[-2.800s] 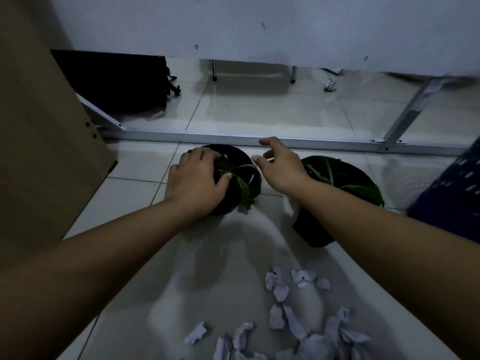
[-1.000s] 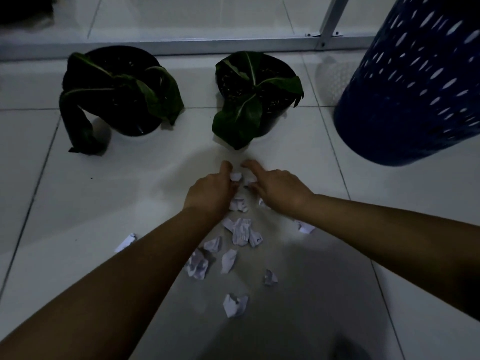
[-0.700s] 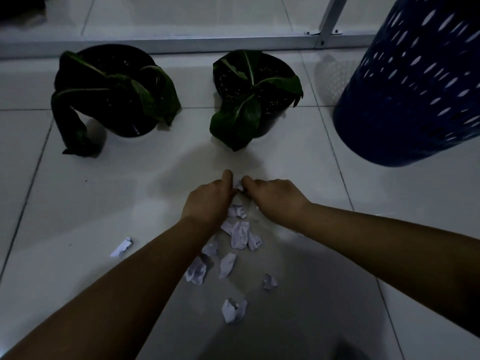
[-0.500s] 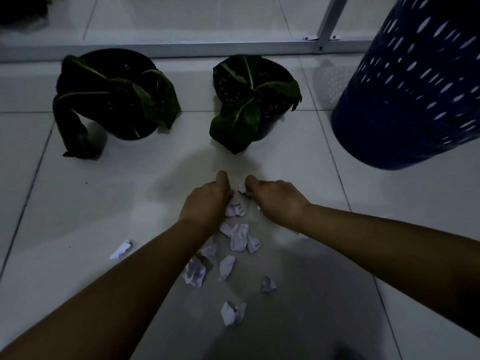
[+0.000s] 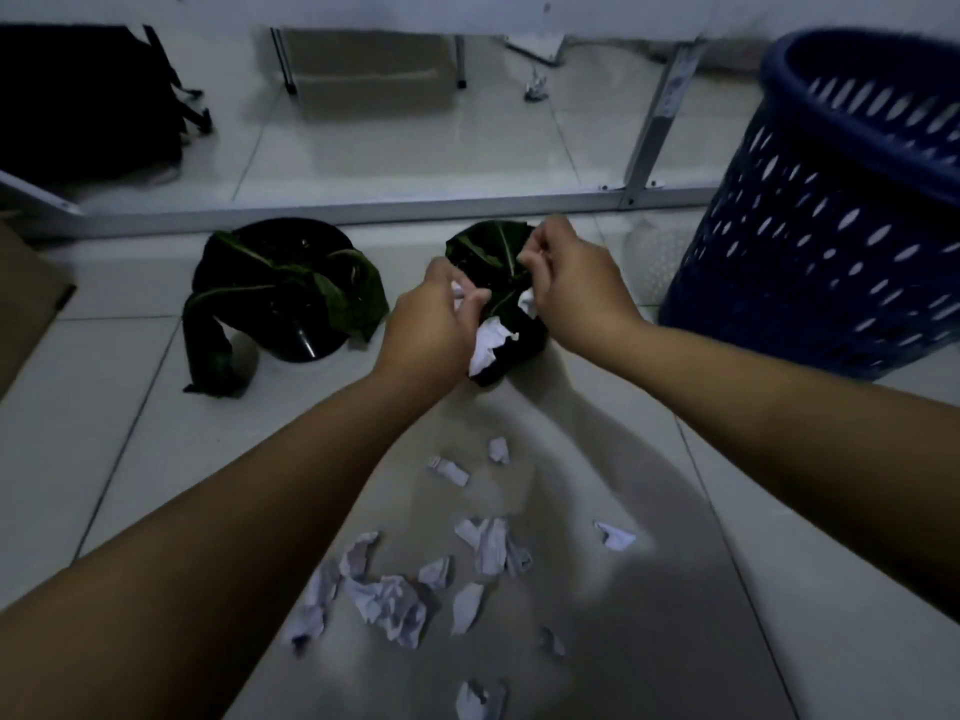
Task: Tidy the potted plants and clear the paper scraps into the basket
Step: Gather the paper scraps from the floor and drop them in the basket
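From the head camera, both bare forearms reach forward and converge above the white tiled floor [image 5: 104, 449]. The left hand [image 5: 431, 324] is raised off the floor with its fingers curled around crumpled white paper scraps [image 5: 488, 343], a wad of which hangs below its palm. The right hand [image 5: 571, 293] is lifted just beside it, fingers pinched together on a smaller white paper bit [image 5: 527, 302] showing at its palm. Both hands are held in front of the right black plastic pot with broad dark green leaves [image 5: 493, 246] and hide much of it. The left black plastic pot with drooping green leaves [image 5: 291, 298] stands well clear to the left, one long leaf hanging down to the tiles. More torn white scraps on the floor [image 5: 395, 600] lie scattered between the forearms, nearer the camera. The tall dark blue perforated plastic basket [image 5: 841, 220] stands upright at the right, near the right forearm. Behind the pots a grey metal frame rail [image 5: 363, 210] runs across the floor; beyond it sit a black bag [image 5: 88, 101] at the far left and a stray crumpled paper ball [image 5: 536, 89]. A brown cardboard sheet [image 5: 26, 298] edges in at the left.
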